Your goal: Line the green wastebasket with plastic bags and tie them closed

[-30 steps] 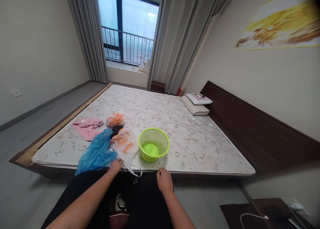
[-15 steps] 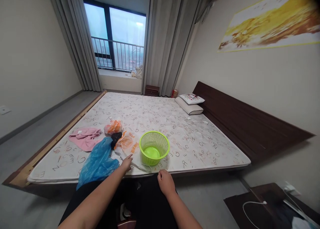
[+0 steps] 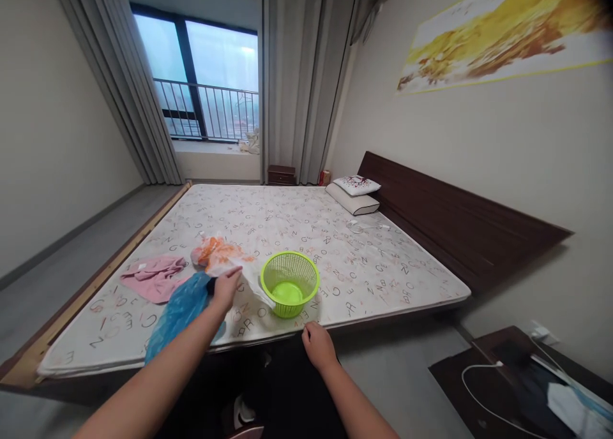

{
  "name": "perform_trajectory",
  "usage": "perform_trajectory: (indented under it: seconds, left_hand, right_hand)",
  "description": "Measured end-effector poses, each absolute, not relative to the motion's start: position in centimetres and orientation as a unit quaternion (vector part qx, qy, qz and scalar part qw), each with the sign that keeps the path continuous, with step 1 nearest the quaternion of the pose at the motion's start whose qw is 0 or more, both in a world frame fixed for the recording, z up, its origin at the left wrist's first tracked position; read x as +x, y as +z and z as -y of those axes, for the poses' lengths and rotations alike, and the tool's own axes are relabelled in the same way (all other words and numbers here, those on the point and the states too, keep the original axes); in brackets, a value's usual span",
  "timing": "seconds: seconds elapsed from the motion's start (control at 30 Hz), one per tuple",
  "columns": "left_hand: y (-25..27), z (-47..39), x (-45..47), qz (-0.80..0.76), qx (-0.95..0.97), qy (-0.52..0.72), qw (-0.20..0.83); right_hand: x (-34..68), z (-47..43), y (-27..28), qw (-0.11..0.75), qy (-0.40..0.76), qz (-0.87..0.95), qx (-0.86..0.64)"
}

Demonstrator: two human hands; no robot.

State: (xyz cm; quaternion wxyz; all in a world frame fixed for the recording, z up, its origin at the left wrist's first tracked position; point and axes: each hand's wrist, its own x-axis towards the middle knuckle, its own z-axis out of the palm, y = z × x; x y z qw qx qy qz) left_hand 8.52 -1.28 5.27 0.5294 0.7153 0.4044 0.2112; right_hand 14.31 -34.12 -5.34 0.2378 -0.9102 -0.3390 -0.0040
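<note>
While the right hand (image 3: 317, 344) is rested, loosely curled, at the mattress (image 3: 306, 235) edge, a white bag (image 3: 239, 270) is pinched by the left hand (image 3: 224, 288) beside the green basket (image 3: 290, 281). Behind are seen a pillow (image 3: 353, 193), curtains (image 3: 292, 75) and a window (image 3: 205, 81).

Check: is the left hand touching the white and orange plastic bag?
Touching: the head view shows the left hand with fingers closed on the white and orange plastic bag.

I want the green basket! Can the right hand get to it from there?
Probably yes. The right hand rests at the mattress edge, and the green basket stands just beyond it with nothing between them.
</note>
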Motion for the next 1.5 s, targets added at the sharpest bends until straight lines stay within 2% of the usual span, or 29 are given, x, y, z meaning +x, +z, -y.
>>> perform_trajectory:
  seconds: [0.07, 0.13, 0.23, 0.3, 0.43, 0.57, 0.7, 0.8, 0.97, 1.07, 1.17, 1.33, 1.43, 1.5]
  left_hand:
    - [8.2, 0.6, 7.0, -0.392, 0.554, 0.306, 0.668]
    - [11.1, 0.6, 4.3, -0.389, 0.444, 0.354, 0.725]
    - [14.6, 2.0, -0.8, -0.396, 0.399, 0.371, 0.739]
    - [16.2, 3.6, -4.0, -0.408, 0.39, 0.363, 0.742]
    - [18.5, 7.5, -7.9, -0.433, 0.398, 0.301, 0.751]
    - [20.7, 11.0, -9.0, -0.429, 0.398, 0.21, 0.784]
    - [22.0, 11.1, -10.3, -0.394, 0.449, 0.158, 0.786]
    - [21.4, 8.3, -11.8, -0.392, 0.569, 0.149, 0.708]
    - [19.2, 6.1, -12.1, -0.409, 0.826, 0.252, 0.294]
    - [17.8, 8.5, -10.8, -0.35, 0.898, 0.213, 0.161]
    - [16.3, 10.0, -8.8, -0.307, 0.932, 0.152, 0.121]
    - [14.2, 5.9, -3.7, -0.281, 0.934, 0.148, 0.161]
    - [13.9, 3.6, 0.1, -0.234, 0.94, 0.154, 0.195]
    - [13.8, 3.9, 2.9, -0.193, 0.951, 0.133, 0.2]
  right_hand:
    - [14.3, 34.2, -5.4, 0.247, -0.002, 0.339, -0.908]
    - [14.4, 34.3, -5.3, 0.267, 0.0, 0.336, -0.903]
    - [14.5, 34.5, -4.7, 0.333, -0.013, 0.323, -0.886]
    - [14.0, 34.1, -3.6, 0.411, -0.03, 0.297, -0.861]
    - [9.7, 31.2, 0.4, 0.541, -0.005, 0.3, -0.786]
    - [4.1, 27.2, 4.8, 0.536, 0.099, 0.411, -0.73]
    - [3.7, 26.4, 7.4, 0.555, 0.131, 0.377, -0.73]
    - [6.1, 28.2, 8.5, 0.55, 0.124, 0.368, -0.739]
    - [8.9, 31.1, 10.2, 0.498, 0.069, 0.333, -0.798]
    - [9.7, 31.8, 11.2, 0.502, 0.01, 0.279, -0.819]
    - [11.1, 32.6, 12.3, 0.52, -0.06, 0.235, -0.819]
    - [14.5, 34.3, 13.6, 0.532, -0.167, 0.235, -0.796]
    - [16.8, 33.9, 12.6, 0.534, -0.149, 0.201, -0.807]
    - [17.8, 32.8, 10.7, 0.558, -0.07, 0.166, -0.81]
